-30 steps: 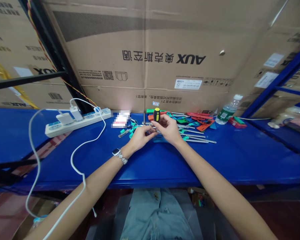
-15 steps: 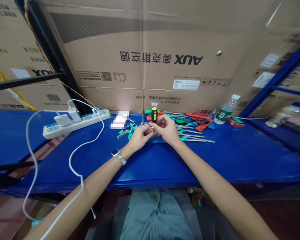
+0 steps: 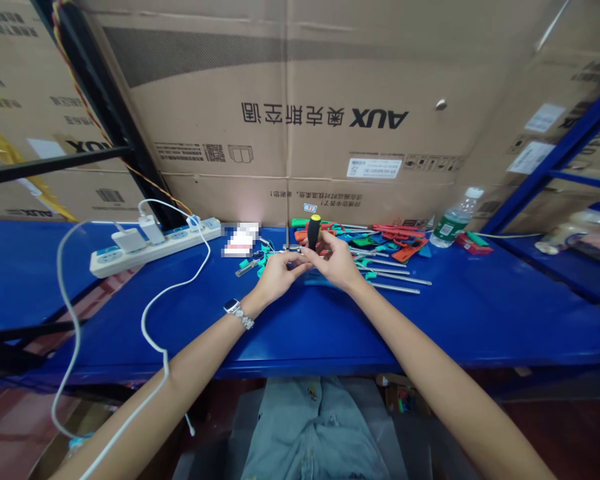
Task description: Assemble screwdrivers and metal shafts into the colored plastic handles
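The upright black-and-yellow plastic handle (image 3: 314, 235) has turned beside my narrowly curled left hand (image 3: 277, 275) and right hand (image 3: 339, 264), though I can't tell what either holds

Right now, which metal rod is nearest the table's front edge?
The bottom rod, whose tip sits slightly left of the next rod's tip.

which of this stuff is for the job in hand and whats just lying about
Apparently in use:
black-and-yellow screwdriver, held in the right hand
metal rods beside the hands, probably

Seemingly just lying about:
water bottle
power strip
small red box
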### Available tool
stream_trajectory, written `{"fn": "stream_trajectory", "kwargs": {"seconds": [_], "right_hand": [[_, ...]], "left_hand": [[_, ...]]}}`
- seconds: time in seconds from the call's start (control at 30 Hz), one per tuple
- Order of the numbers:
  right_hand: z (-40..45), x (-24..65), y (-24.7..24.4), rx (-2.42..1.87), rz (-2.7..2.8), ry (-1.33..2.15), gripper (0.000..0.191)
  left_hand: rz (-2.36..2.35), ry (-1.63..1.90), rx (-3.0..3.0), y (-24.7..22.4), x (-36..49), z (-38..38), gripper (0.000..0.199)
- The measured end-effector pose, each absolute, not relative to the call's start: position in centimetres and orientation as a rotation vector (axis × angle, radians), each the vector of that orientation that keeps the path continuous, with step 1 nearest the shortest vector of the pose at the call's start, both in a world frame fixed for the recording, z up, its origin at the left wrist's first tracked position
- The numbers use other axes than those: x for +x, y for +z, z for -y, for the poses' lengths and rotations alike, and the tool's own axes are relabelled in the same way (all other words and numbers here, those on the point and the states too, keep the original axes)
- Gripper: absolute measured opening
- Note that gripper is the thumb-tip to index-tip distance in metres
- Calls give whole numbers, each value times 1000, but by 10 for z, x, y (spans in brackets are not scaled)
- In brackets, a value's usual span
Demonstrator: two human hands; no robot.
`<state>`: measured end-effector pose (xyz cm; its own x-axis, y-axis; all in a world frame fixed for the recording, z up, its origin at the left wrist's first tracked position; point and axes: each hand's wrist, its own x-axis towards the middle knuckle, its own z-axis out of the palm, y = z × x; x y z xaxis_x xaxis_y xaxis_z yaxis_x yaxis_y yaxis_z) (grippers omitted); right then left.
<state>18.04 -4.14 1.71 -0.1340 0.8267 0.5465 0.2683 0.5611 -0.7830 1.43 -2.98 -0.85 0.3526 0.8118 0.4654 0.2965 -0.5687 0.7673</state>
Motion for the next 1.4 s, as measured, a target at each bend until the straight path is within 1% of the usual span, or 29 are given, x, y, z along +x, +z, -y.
{"fn": "stream_trajectory", "kwargs": {"seconds": [0.1,0.27,0.4,0.47,0.5,0.57,0.6,0.63,0.73,0.9,1.0,1.17,1.27,1.4], "right_hand": [[40,177,14,-943,1623,629,30],[40,170,13,-920,1519,684,31],[42,170,16,-873,1407,803,35],[43,171,18,-874,1418,820,35],[43,173,19,-872,1448,820,34],[43,175,22,-858,1526,830,34],[43,177,23,-849,1566,842,34],[42,178,23,-842,1602,858,35],[40,180,21,-877,1670,900,36],[36,179,9,-922,1670,965,34],[37,177,6,-926,1592,1035,37],[39,175,10,-938,1469,1121,48],[40,181,13,-918,1528,1148,47],[43,190,14,-889,1642,1156,43]], "left_hand": [[-978,1214,2003,-9,17,31,14],[-975,1226,1962,-9,20,33,16],[-1035,1173,1997,-6,17,34,14],[-1046,1108,2128,-3,11,34,12],[-1035,1059,2221,-2,7,35,17],[-981,928,2399,-1,-1,35,36],[-960,864,2459,-1,-4,35,42],[-944,803,2503,-3,-6,34,43],[-918,720,2568,-9,-8,30,31],[-906,807,2545,-17,-3,26,20],[-926,847,2535,-17,-2,28,20],[-982,816,2573,-17,-3,32,27],[-985,798,2599,-18,-3,32,29],[-963,805,2630,-20,-4,30,27]]}}
